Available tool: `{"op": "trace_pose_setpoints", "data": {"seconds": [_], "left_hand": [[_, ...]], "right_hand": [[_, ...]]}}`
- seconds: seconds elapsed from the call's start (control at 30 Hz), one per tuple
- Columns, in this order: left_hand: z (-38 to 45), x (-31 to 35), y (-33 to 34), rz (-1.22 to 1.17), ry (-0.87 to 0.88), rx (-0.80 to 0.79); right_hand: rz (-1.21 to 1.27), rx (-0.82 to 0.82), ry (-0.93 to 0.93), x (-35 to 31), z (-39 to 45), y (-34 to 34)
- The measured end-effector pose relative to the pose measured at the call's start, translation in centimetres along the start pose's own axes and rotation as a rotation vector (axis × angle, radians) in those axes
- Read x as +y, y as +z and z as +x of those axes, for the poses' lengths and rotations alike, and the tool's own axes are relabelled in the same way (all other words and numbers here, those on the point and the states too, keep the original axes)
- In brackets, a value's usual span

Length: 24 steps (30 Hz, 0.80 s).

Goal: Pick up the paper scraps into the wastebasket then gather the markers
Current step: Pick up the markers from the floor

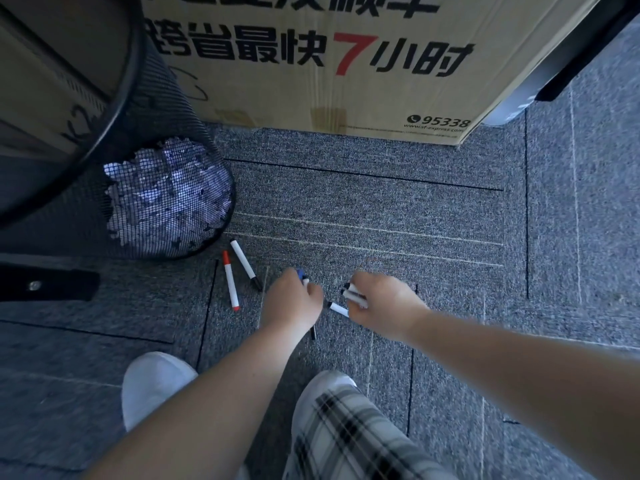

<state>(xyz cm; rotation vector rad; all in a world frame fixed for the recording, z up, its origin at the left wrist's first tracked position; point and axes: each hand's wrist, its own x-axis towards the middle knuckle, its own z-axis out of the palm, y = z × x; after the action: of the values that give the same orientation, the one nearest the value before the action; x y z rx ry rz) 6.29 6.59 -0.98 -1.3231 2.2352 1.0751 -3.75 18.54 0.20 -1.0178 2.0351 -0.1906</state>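
Both hands are down on the grey carpet (381, 202) among the markers. The left hand (291, 301) has its grip closed around a blue-capped marker (302, 275), whose cap pokes out above the knuckles, and a thin dark tip shows below the wrist. The right hand (381, 304) is clenched on a small bundle of markers (355, 294), black caps pointing left, while one more white marker (337, 309) sticks out from under its fingers toward the left hand; whether that one is gripped or lying on the carpet, I cannot tell. Two markers lie loose just left of the left hand: a red-capped marker (230, 280) and a black-capped marker (245, 265), side by side and slightly splayed. Right behind them stands the black mesh wastebasket (145, 109), and the paper scraps (166, 199) are inside it, showing white through the mesh at the bottom. A big cardboard box (311, 64) with printed lettering stands beyond. White shoes (152, 386) and a plaid trouser leg (349, 441) fill the near edge.
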Motion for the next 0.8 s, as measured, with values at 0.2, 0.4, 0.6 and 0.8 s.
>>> {"op": "trace_pose_setpoints", "data": {"seconds": [0.2, 0.4, 0.6, 0.8], "left_hand": [[0.9, 0.1, -2.9, -0.036, 0.039, 0.104], [1.1, -1.6, -5.5, 0.019, 0.015, 0.237], [1.2, -4.3, -6.5, 0.052, -0.11, 0.276], [1.5, -4.8, -6.1, 0.046, -0.244, 0.254]], "right_hand": [[-0.058, -0.107, 0.052, -0.5, 0.7, 0.9], [-0.03, -0.053, 0.061, -2.4, 1.5, 0.2], [0.029, 0.023, 0.052, -5.5, 3.6, -1.5], [0.071, 0.052, 0.041, -7.7, 5.7, -3.1]]}}
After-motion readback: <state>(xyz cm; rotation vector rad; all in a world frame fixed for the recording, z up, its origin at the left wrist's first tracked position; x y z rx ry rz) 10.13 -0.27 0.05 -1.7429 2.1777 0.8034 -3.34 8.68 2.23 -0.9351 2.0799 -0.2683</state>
